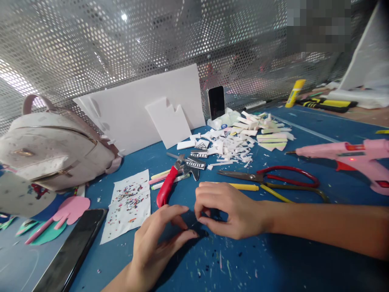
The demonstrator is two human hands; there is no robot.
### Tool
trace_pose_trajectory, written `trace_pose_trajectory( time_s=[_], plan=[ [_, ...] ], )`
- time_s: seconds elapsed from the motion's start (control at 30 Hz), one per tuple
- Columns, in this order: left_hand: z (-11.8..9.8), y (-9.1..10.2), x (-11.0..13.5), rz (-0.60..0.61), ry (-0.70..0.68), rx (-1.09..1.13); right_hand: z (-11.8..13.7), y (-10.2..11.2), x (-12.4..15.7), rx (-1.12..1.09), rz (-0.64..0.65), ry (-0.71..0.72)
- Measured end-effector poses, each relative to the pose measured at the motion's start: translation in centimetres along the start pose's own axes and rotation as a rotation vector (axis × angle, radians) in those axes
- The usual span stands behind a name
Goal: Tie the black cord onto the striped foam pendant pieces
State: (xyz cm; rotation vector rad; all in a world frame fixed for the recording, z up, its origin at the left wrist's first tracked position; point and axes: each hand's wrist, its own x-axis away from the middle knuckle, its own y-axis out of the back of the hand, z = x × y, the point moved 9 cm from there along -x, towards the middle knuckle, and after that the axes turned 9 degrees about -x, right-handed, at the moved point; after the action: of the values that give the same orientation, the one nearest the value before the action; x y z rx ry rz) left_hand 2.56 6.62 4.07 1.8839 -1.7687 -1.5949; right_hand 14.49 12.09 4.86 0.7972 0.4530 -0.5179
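Glue gun (343,153) at far right looks lit, so the right forearm could get burned. Cutter (166,187) is parked just beyond the empty, half-open left hand (158,243). Tiny dark scrap (212,214), near centre, is pinched by the right hand (232,211); easily lost.

On the table (273,263), the left hand (158,239) and right hand (231,211) meet near the middle, fingertips close together. Just farther off lies a cutter (166,187), with scissors (267,177) to its right and a sheet of paper (129,202) to its left. A phone (71,251) lies at the near left, a bag (51,150) behind it. A board (136,105) leans on the far wall, scraps (237,142) lie right of it, and a glue gun (349,156) lies at the right edge.
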Motion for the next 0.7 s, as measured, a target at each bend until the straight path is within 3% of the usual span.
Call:
trace_pose_trajectory(
  time_s=[0.7],
  plan=[
    [-0.37,-0.23,-0.18,0.007,-0.036,-0.017,0.0,-0.9,0.35,0.069,0.05,0.04]
  ],
)
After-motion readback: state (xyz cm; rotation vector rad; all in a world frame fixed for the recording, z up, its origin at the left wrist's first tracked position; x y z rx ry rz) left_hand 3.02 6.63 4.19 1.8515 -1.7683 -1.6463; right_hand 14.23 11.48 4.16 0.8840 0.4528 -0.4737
